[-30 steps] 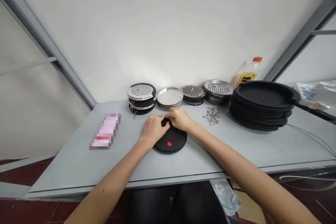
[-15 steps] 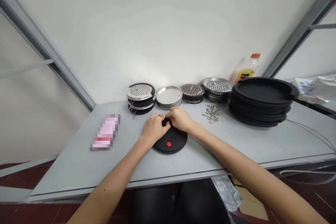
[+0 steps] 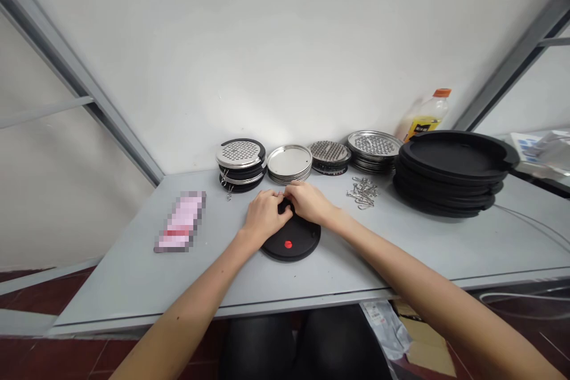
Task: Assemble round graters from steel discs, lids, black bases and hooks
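Note:
A black round base (image 3: 291, 238) with a shallow rim lies flat on the grey table in front of me, a red spot near its front edge. Both hands meet at its far side. My left hand (image 3: 263, 214) is closed over the far left rim, thumb pointing inward. From the right, my right hand (image 3: 308, 200) bends its fingers over the far rim, the fingertips of both hands almost touching. Whatever small part may be between the fingertips is hidden. Just behind the hands stands a stack of plain metal discs (image 3: 290, 160).
Behind stand clipped black-and-metal grater discs (image 3: 240, 154), spiky grater discs (image 3: 329, 151) and perforated ones (image 3: 374, 143). Metal wire clips (image 3: 363, 193) lie right of my hands, near stacked black bases (image 3: 454, 172) and a bottle (image 3: 434, 110). A blurred pink object (image 3: 182, 219) lies left.
The view has shifted slightly. Both hands stay at the far rim of the black base with nearly the same grip, and the base lies in the same place.

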Action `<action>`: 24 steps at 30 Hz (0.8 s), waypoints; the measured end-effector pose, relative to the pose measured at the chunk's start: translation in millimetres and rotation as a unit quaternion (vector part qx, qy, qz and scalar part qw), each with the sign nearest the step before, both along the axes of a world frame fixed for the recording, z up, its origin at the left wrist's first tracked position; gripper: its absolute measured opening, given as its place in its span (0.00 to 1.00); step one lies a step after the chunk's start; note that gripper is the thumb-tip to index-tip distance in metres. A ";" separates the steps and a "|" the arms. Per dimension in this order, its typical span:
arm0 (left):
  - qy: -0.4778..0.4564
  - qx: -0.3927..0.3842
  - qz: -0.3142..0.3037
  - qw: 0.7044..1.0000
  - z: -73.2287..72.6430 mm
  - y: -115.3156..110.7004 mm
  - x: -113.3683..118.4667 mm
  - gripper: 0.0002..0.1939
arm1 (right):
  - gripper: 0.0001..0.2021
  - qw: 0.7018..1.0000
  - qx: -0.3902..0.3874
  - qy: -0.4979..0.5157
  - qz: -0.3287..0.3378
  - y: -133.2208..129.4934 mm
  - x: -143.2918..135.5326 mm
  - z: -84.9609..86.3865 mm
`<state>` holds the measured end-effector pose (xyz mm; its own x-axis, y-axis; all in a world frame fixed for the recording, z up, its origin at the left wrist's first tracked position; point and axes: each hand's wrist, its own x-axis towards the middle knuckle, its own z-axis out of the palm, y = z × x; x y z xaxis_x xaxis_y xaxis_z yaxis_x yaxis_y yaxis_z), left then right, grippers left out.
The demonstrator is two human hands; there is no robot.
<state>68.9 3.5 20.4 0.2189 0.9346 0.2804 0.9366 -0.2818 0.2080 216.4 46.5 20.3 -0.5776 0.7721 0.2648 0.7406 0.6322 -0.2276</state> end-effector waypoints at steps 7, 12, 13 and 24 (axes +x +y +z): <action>0.037 0.006 0.000 0.999 -1.4 0.0 1.5 0.12 | 0.09 0.999 0.005 -0.029 0.034 6.6 4.3 6.9; 0.067 0.013 -0.013 0.998 1.2 -0.4 3.7 0.11 | 0.08 0.998 0.023 -0.062 0.022 1.1 0.9 8.5; 0.071 0.010 -0.013 0.997 1.8 -0.4 4.6 0.11 | 0.08 0.997 0.026 -0.065 0.021 0.4 1.1 8.3; 0.048 0.008 -0.010 0.999 0.8 -2.6 9.4 0.14 | 0.10 0.984 -0.111 0.139 0.026 13.6 23.9 -1.5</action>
<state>78.3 0.9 21.3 0.2647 0.9253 0.2716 0.9460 -0.3038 0.1129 240.4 60.1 18.9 -0.5473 0.8003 0.2451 0.5987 0.5789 -0.5535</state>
